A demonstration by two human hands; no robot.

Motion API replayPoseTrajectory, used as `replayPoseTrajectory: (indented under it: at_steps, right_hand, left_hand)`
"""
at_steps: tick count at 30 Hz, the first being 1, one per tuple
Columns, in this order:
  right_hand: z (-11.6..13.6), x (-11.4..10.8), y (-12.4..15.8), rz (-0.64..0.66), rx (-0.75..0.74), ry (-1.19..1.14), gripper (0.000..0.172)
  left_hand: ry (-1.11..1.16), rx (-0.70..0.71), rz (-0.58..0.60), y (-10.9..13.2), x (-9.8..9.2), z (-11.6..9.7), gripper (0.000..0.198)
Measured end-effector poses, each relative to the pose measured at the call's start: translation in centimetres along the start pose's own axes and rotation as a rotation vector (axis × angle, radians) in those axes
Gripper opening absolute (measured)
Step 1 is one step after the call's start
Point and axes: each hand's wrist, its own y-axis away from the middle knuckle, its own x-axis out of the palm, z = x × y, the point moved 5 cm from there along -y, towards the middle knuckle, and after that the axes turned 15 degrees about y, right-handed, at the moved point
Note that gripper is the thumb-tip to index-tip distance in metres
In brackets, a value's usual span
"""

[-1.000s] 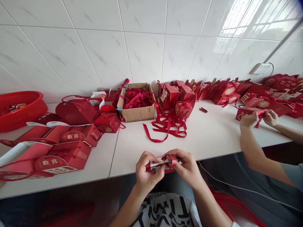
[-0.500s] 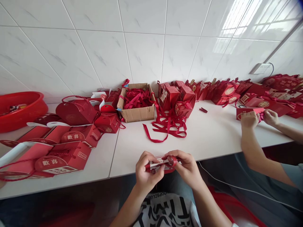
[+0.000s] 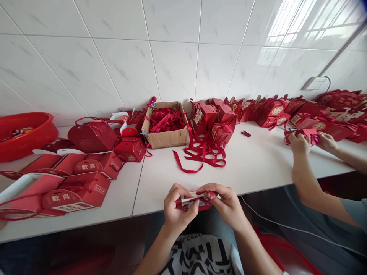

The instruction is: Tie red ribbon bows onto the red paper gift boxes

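Close to my body at the table's front edge, I hold a small red and white gift box [image 3: 187, 205]. My left hand [image 3: 178, 209] is closed around its left side, the thumb pressed on the near face. A loop of red ribbon [image 3: 210, 197] stands out at the box's right end, pinched between the fingers and thumb of my right hand [image 3: 226, 202]. Both hands partly cover the box, so its far side is hidden. Beyond them, loose red ribbons [image 3: 197, 156] trail over the white table [image 3: 160, 175].
A cardboard box [image 3: 168, 141] of red ribbon stands by the wall, finished-looking red boxes [image 3: 222, 131] beside it. Open red boxes [image 3: 83, 191] and a red basin [image 3: 34, 141] are at left. Small scissors-like snips [image 3: 246, 133] lie right; a co-worker's hands [image 3: 301, 143] hold a red box.
My hands and the gift box stay almost still. At the right, the co-worker's hands and their red box have shifted slightly left and up.
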Motion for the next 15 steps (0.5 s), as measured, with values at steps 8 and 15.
replayPoseTrajectory:
  at_steps: [8, 15]
  right_hand:
    - [0.8, -0.4, -0.1, 0.098, -0.046, -0.017, 0.017]
    - [1.2, -0.4, -0.3, 0.143, -0.077, -0.009, 0.017]
  left_hand:
    - [0.015, 0.008, -0.005, 0.0, 0.1, 0.1, 0.015]
    - [-0.057, 0.031, 0.047, -0.1, -0.2, -0.2, 0.015]
